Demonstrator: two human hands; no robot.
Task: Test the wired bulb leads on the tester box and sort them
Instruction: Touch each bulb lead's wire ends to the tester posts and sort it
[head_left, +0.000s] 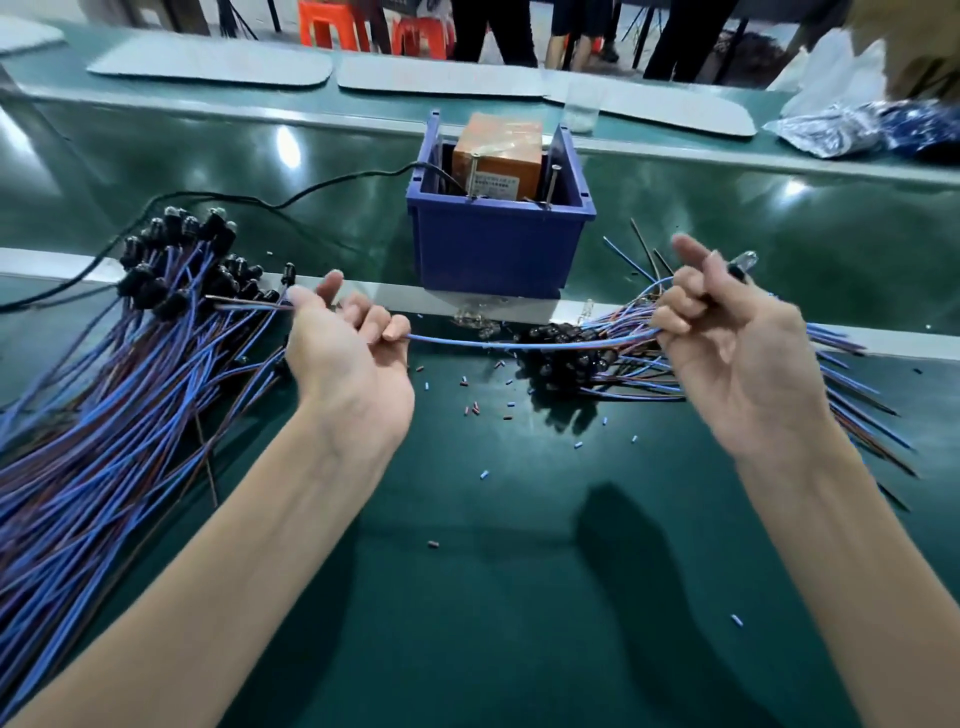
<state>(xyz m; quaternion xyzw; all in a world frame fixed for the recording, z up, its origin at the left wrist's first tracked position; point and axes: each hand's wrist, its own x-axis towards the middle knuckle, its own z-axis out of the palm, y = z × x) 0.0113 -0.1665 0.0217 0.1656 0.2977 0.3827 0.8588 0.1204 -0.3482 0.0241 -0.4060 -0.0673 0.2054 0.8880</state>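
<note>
The worktop (519, 597) is smooth, glossy green sheet crossed by a dull grey metal strip (576, 312), the bin (493, 254) toward its far edge is matt blue plastic, the orange box (498, 156) inside shines under clear tape, and the leads (104, 415) wear smooth plastic insulation.

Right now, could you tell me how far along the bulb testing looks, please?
A big pile lies on the left, probably sorted already. In hand: one blue lead stretched between the left hand and right hand, short of the tester box. A smaller heap on the right seems left.
</note>
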